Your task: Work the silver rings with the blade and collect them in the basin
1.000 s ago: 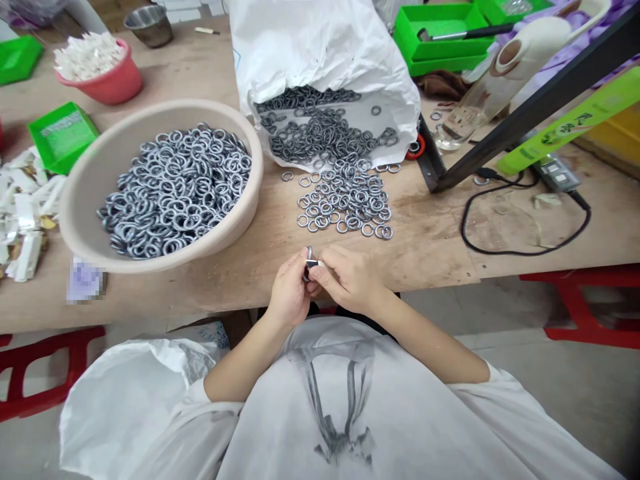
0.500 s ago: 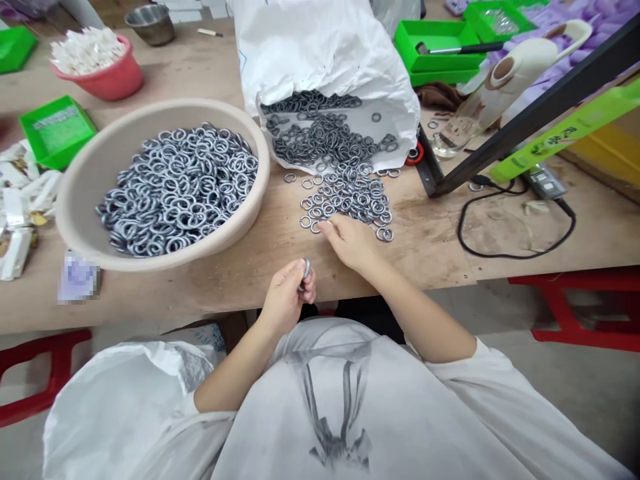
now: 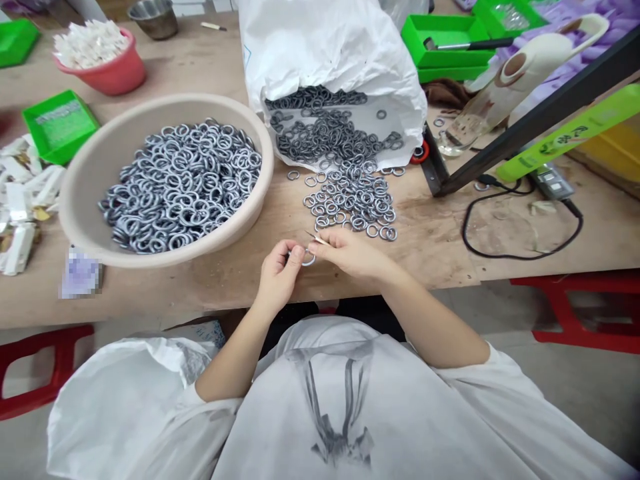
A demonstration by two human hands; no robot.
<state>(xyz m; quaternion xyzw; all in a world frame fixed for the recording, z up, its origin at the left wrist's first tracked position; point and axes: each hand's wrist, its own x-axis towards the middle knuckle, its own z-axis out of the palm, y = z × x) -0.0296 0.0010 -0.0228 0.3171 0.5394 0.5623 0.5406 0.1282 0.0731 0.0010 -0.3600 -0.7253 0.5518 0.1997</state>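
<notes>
Just above the table's front edge, my left hand (image 3: pixel 279 273) is closed on a grey metal ring (image 3: pixel 309 258), with thumb and fingers pinching its left side. My right hand (image 3: pixel 356 255) meets it from the right and grips a small pointed tool (image 3: pixel 318 239) with a thin dark tip and pale handle. Its fingers are close to the ring; whether they touch it I cannot tell. Beyond my hands lies a loose pile of rings (image 3: pixel 353 200), spilling from a white sack (image 3: pixel 335 47). To the left, a large beige basin (image 3: pixel 70 220) holds many more rings.
A red bowl (image 3: pixel 117 75) of white pieces and a green tray (image 3: pixel 60 150) stand at the left. On the right are a black metal frame (image 3: pixel 500 157), a clear jug (image 3: pixel 467 130) and a black cable (image 3: pixel 467 233). Red stools (image 3: pixel 590 313) flank the table.
My left hand has risen slightly, and the ring now shows between both hands. My right hand has drawn back from the pile's edge towards it, and the pointed tool has come into sight.
</notes>
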